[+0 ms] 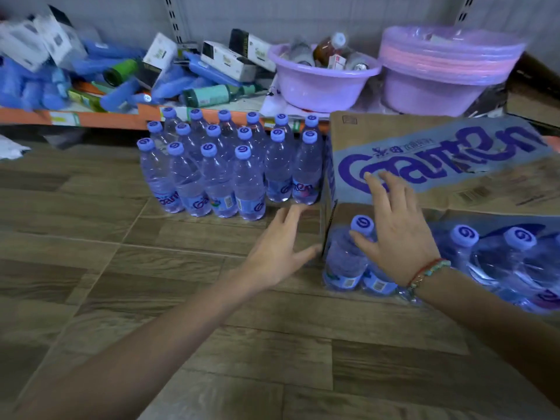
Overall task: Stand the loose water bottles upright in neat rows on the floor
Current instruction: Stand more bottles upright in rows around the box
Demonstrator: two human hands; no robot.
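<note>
Both forearms reach out over the wood-look floor (188, 344). The left hand (280, 250) hovers at about the middle, fingers spread and straight, holding nothing; its fingertips lie just beside the corner of the carton. At 3 o'clock from it the right hand (394, 234), a beaded bracelet (425, 272) on the wrist, has its fingers splayed over the nearest bottle (344, 262), thumb touching just under the blue cap; whether it truly grips the neck I cannot tell. That bottle stands upright at the front of a shrink-wrapped pack (497, 262) out at 4 o'clock. Behind the hand lies a brown cardboard carton (439, 165) with purple lettering. At 11 o'clock from the hands the standing bottles (230, 168) are set upright in neat rows on the floor, touching one another, the right end just beside the carton. Farthest off, at 12 o'clock, a low orange-edged shelf (100, 119) bears boxes and blue rolls, a lilac basin (321, 83) and stacked basins (448, 71).
</note>
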